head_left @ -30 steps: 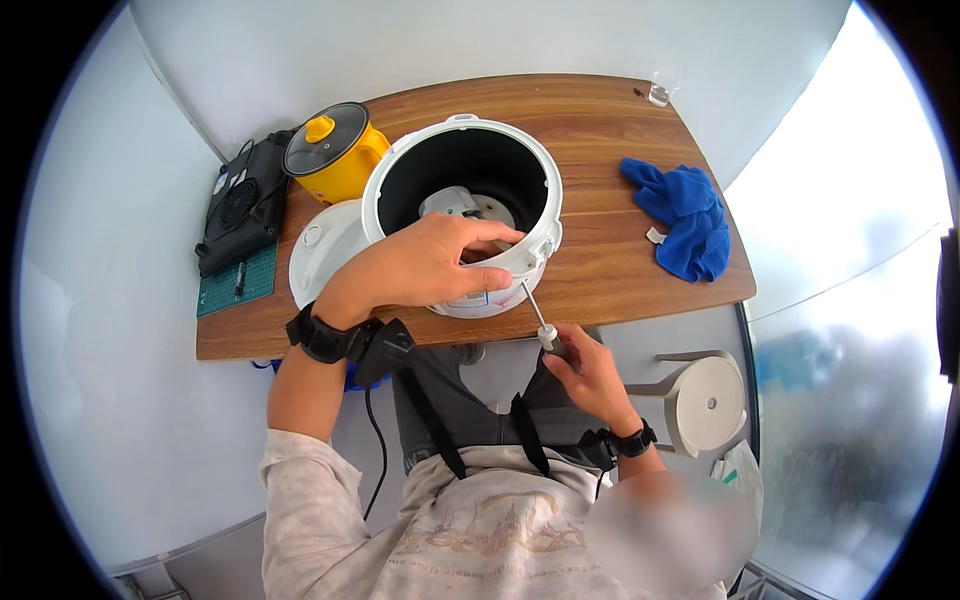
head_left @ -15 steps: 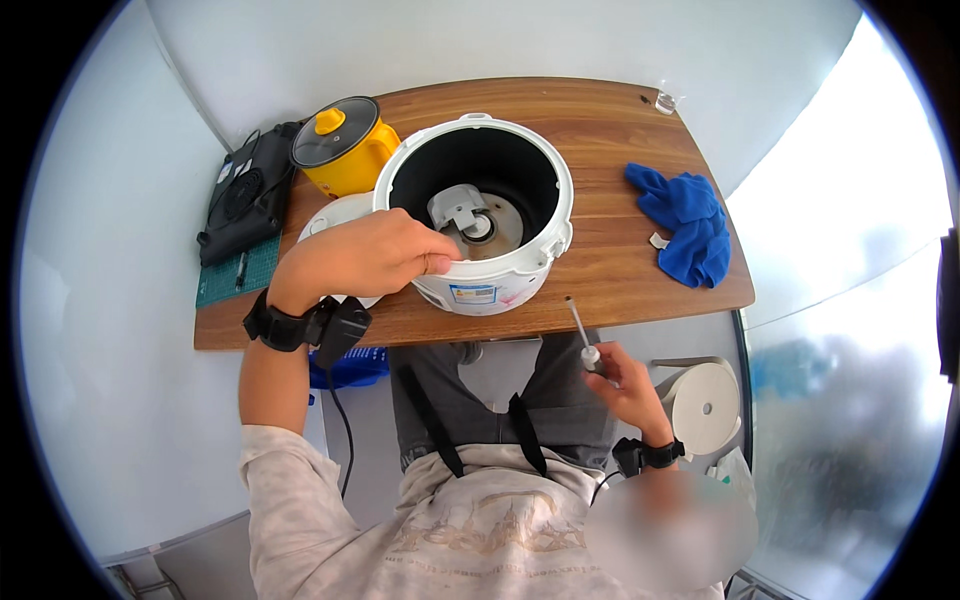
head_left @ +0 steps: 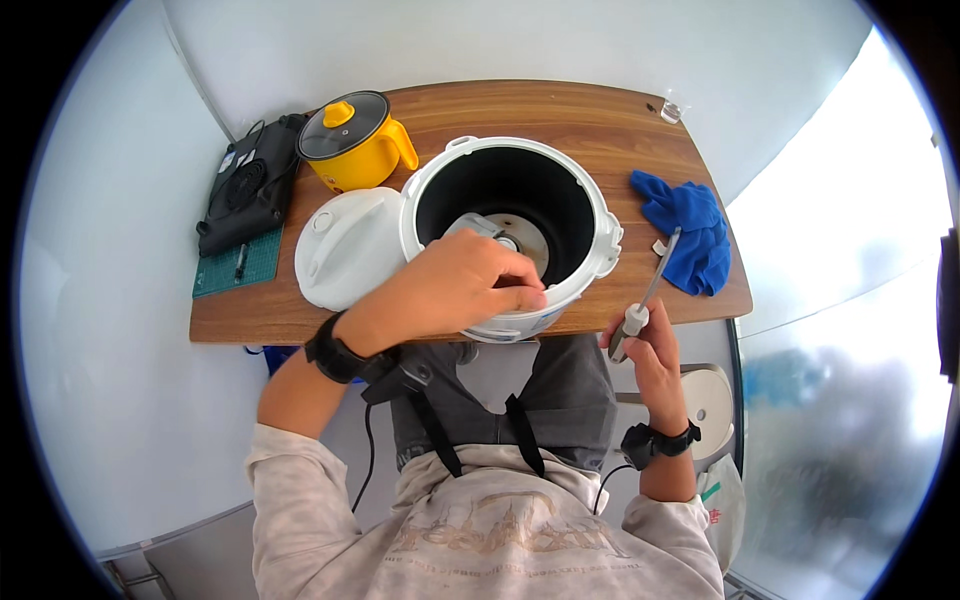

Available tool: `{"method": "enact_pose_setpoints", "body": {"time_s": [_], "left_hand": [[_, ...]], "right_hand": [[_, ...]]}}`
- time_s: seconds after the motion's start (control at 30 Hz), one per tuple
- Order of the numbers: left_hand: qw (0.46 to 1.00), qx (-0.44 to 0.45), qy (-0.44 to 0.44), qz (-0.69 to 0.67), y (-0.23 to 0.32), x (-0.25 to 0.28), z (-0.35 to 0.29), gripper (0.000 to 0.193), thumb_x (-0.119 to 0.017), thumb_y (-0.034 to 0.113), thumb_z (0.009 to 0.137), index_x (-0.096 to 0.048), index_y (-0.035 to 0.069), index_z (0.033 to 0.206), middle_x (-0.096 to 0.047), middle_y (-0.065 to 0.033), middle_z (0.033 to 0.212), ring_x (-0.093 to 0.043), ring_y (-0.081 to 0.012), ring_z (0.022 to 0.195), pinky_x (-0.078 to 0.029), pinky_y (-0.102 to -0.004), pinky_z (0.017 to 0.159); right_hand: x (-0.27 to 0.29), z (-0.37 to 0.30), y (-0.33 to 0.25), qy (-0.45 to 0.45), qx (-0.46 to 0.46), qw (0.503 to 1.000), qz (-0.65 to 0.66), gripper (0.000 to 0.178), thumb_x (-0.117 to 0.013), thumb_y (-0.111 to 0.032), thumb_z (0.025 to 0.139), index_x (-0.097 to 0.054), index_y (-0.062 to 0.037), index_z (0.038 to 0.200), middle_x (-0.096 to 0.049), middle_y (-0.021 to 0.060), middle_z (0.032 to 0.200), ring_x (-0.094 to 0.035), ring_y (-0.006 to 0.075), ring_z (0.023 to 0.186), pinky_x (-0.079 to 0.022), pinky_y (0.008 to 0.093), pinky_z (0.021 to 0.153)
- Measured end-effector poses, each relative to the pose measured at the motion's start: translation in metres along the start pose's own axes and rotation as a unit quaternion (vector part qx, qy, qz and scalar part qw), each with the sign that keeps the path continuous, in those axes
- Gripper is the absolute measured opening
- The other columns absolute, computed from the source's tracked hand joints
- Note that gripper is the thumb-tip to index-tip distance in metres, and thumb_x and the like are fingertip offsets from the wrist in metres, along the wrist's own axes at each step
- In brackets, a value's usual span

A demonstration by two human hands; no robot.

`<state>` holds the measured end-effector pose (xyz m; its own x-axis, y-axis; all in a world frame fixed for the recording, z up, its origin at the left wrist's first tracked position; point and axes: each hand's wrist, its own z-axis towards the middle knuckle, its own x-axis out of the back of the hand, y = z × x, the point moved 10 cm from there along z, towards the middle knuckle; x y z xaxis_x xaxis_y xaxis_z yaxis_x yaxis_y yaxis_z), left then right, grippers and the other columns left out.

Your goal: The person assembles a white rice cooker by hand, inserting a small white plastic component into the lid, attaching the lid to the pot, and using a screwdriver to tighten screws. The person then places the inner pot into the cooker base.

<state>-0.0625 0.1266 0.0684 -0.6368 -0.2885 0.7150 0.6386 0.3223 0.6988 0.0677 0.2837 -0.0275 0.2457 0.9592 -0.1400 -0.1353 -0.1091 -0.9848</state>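
A white rice cooker (head_left: 606,245) stands at the table's near edge with its top open. Inside its dark wall lie a metal base with a round centre piece and a loose-looking grey part, partly hidden by my hand. My left hand (head_left: 462,285) reaches over the near rim, its fingers closed on the edge. In my right hand (head_left: 656,358), right of the cooker and just off the table edge, is a screwdriver (head_left: 655,285) with a pale handle; its shaft points up and away. A white lid (head_left: 345,250) lies against the cooker's left side.
Back left stands a yellow electric pot (head_left: 362,168) with a glass lid. Beside it a black appliance (head_left: 252,195) lies partly on a green cutting mat (head_left: 215,277). A blue cloth (head_left: 690,225) lies at right, a small glass (head_left: 671,110) behind it. A pale stool (head_left: 708,412) is below.
The cooker has shifted right and nearer to me and looks turned, with my left hand moving along on its rim. My right hand has risen slightly rightward, tilting the screwdriver the other way.
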Motion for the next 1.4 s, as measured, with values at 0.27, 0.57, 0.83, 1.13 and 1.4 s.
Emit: {"method": "enact_pose_setpoints", "body": {"time_s": [0.27,0.57,0.83,1.13,1.4], "left_hand": [[0.984,-0.062,0.152,0.075,-0.001,0.034,-0.013,0.018,-0.072,0.023,0.090,-0.074,0.006,0.097,-0.071,-0.0089,0.087,-0.067,-0.0258,0.081,-0.052,-0.0332,0.075],[0.954,0.114,0.229,0.154,-0.080,0.094,-0.026,0.041,-0.072,0.032,0.090,-0.062,0.008,0.122,-0.067,-0.0165,0.104,-0.063,-0.0284,0.104,-0.049,-0.0379,0.090],[0.965,0.168,0.174,0.101,-0.087,0.104,-0.005,0.028,-0.069,0.023,0.085,-0.071,-0.001,0.099,-0.068,-0.0167,0.079,-0.067,-0.0282,0.075,-0.051,-0.0379,0.073],[0.944,0.081,0.256,0.194,-0.074,0.105,-0.010,0.026,-0.068,0.024,0.087,-0.074,0.004,0.104,-0.064,-0.0140,0.080,-0.063,-0.0287,0.077,-0.049,-0.0407,0.072],[0.933,0.077,0.287,0.202,-0.066,0.102,-0.011,0.023,-0.068,0.019,0.086,-0.074,0.003,0.102,-0.065,-0.0167,0.090,-0.064,-0.0337,0.086,-0.051,-0.0443,0.078]], "right_hand": [[-0.014,0.024,-0.019,0.103,0.013,0.988,-0.113,0.020,-0.069,-0.006,0.087,-0.053,-0.0071,0.099,-0.051,-0.0027,0.080,-0.047,0.0064,0.073,-0.040,0.0235,0.066],[0.010,0.096,-0.079,0.125,0.050,0.935,-0.329,0.030,-0.077,-0.022,0.088,-0.064,-0.0021,0.107,-0.058,0.0005,0.076,-0.051,0.0077,0.069,-0.045,0.0252,0.064],[-0.017,0.147,-0.089,-0.014,-0.036,0.860,-0.509,0.040,-0.078,-0.034,0.085,-0.071,0.0019,0.101,-0.072,0.0153,0.079,-0.070,0.0224,0.067,-0.055,0.0349,0.066],[-0.020,0.150,-0.091,0.007,-0.012,0.861,-0.509,0.031,-0.073,-0.022,0.078,-0.069,0.0074,0.086,-0.066,0.0152,0.063,-0.068,0.0242,0.059,-0.054,0.0346,0.060],[-0.018,0.151,-0.091,0.004,0.044,0.856,-0.515,0.028,-0.072,-0.019,0.077,-0.068,0.0075,0.084,-0.065,0.0163,0.062,-0.065,0.0253,0.054,-0.053,0.0353,0.058]]}}
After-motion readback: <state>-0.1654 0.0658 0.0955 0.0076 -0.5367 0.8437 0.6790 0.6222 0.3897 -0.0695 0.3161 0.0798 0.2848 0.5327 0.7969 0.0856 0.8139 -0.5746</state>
